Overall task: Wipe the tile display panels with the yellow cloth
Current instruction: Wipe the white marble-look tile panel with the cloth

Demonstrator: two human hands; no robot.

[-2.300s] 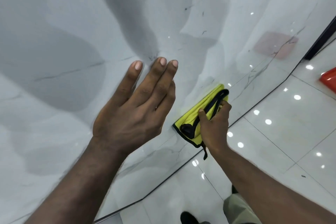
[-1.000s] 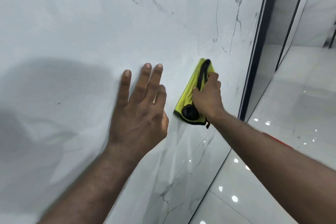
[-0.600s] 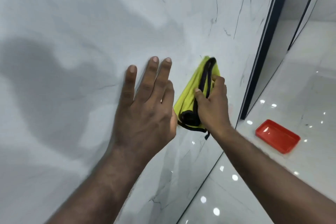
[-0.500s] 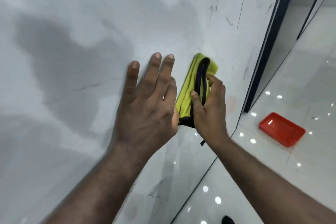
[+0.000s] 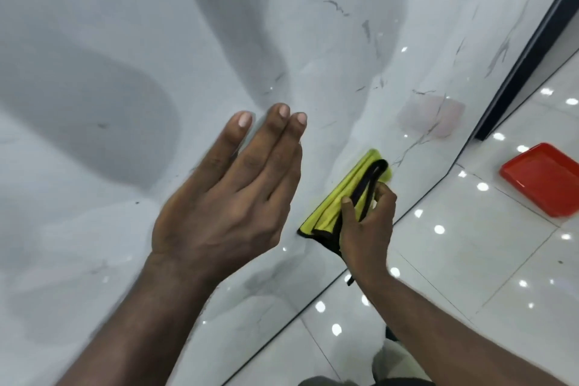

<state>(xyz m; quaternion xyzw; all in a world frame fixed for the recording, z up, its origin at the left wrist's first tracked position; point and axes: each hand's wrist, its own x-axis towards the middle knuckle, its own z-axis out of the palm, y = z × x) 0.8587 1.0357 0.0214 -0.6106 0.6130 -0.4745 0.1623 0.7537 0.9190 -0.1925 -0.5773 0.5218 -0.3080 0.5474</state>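
Lowered, right hand (image 5: 367,230) grips yellow cloth (image 5: 340,197) — seemingly against panel (image 5: 344,56) — red tray (image 5: 542,180) beyond.

Head camera looks down, close to the tile panel (image 5: 125,41).

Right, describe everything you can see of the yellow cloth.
The yellow cloth is a soft, microfibre-looking rag with black edging, folded into several layers so that the black trim runs as a band along the folds. It lies slanted against the glossy white, marble-veined tile panel, low down near the panel's bottom edge. The right hand grips its lower end, thumb over the folds. A short black strip hangs below the wrist.
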